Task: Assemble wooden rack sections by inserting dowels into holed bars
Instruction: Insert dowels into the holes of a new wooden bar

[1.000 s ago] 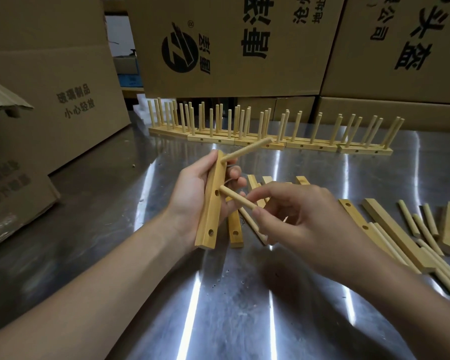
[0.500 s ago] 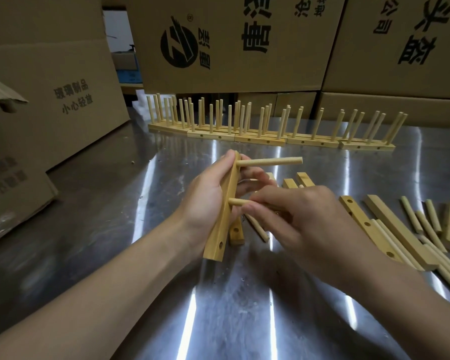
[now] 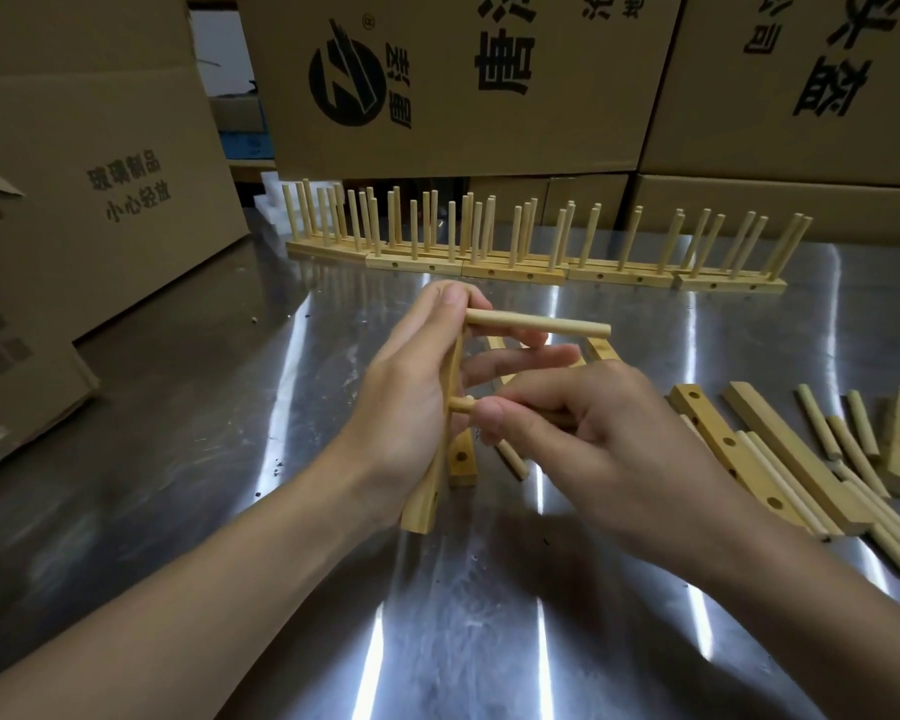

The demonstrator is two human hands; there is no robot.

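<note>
Pale wood, smooth and square-edged: your left hand [image 3: 404, 407] grips the holed bar [image 3: 421, 507] nearly upright above the brushed steel table [image 3: 219, 459], fingers curled round its far side and thumb along the near edge. Your palm hides most of the bar; only its lower end, with one drilled hole, shows. One round dowel [image 3: 536, 324] stands out of the bar's top end, pointing right. Your right hand [image 3: 609, 444] pinches a second dowel [image 3: 461, 406] between thumb and forefinger, its tip at the bar's middle. How deep it sits cannot be told, and the rest of its length is buried in your curled fingers. Beneath your hands another bar [image 3: 462, 459] and a loose dowel [image 3: 513, 459] lie partly covered. To the right, more holed bars [image 3: 723, 439] and loose dowels [image 3: 853, 449] lie heaped, cut off by the frame edge. Finished rack sections [image 3: 531, 262] line the table's far side, in front of printed cardboard boxes [image 3: 437, 70].
</note>
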